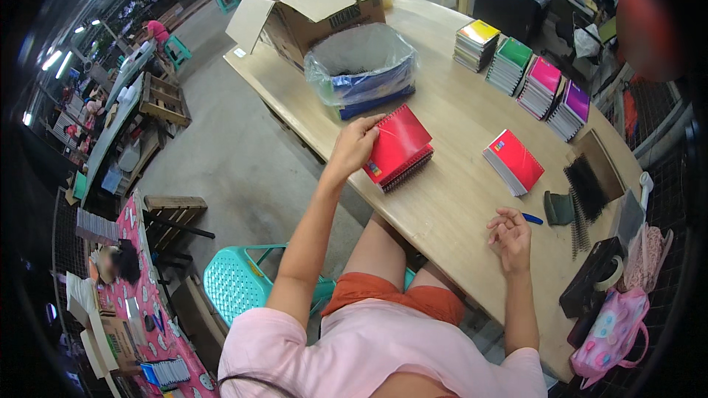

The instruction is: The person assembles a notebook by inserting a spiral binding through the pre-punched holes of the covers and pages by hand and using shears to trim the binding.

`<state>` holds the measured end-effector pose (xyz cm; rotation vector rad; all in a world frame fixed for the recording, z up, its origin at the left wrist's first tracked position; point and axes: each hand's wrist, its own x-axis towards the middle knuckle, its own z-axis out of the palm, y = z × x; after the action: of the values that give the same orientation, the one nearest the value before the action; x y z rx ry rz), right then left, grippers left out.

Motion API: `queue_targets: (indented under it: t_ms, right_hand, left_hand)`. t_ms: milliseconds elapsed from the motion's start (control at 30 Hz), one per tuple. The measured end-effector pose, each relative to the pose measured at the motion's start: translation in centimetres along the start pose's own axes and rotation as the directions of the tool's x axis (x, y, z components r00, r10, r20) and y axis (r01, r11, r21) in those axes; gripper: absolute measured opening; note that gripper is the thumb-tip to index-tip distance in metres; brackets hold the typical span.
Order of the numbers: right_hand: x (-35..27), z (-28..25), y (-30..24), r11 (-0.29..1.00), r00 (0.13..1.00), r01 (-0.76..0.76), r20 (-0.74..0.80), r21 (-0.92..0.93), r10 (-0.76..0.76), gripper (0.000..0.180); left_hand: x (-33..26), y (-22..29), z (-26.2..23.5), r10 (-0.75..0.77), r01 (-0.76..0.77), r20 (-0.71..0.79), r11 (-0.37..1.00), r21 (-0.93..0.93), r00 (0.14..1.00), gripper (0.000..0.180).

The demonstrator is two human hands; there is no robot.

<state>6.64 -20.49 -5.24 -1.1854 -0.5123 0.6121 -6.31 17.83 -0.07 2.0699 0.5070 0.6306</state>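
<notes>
I am clamping my left hand (352, 146) on a red spiral notebook stack (398, 149); my right hand (509, 237) is resting loosely curled, holding nothing, near a blue pen (532, 218).

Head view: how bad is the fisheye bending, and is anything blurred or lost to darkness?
Head view: the wooden table edge curves strongly; corners fall into black vignette; the left hand on the red spiral notebooks is sharp, the right hand too; a red shape upper right is blurred.

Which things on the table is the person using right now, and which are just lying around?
In use:
left hand, gripping the red notebook pile
right hand, resting open beside a blue pen
second red notebook pile

Lying about:
yellow, green, pink and purple notebook piles
cardboard box
lined bin
tape dispenser
pink bag
</notes>
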Motion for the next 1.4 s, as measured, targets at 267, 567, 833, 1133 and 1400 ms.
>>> queue_targets:
  t_ms: [267, 567, 833, 1133, 1400]
  right_hand:
    - [0.2, -0.7, -0.3, 1.000, 1.000, -0.015, 0.004, 0.016, 0.015, 0.040]
    - [0.4, -2.1, -1.7, 0.982, 0.999, 0.038, 0.008, -0.186, -0.037, 0.030]
    - [-1.7, -9.2, -2.6, 0.419, 0.966, -0.213, -0.254, -0.883, -0.044, 0.054]
    - [-2.1, -10.5, -2.5, 0.399, 0.988, 0.153, 0.152, -0.904, -0.035, 0.025]
    - [-0.5, -10.5, -7.5, 0.375, 0.896, -0.320, -0.407, -0.870, -0.178, 0.024]
  left_hand:
    - [0.4, -0.2, 1.7, 0.026, -0.044, 0.050, 0.913, 0.405, 0.998, 0.036]
    - [-0.4, -0.9, 4.5, 0.159, -0.066, -0.105, 0.800, 0.597, 0.982, 0.032]
    - [-0.9, -0.1, 4.8, 0.375, -0.162, -0.300, 0.819, 0.550, 0.877, 0.043]
    - [5.4, 9.8, 20.1, 0.196, -0.197, 0.093, 0.980, 0.006, 0.976, 0.045]
    - [13.3, 3.9, 27.7, -0.138, 0.070, 0.332, 0.976, 0.206, 0.933, 0.024]
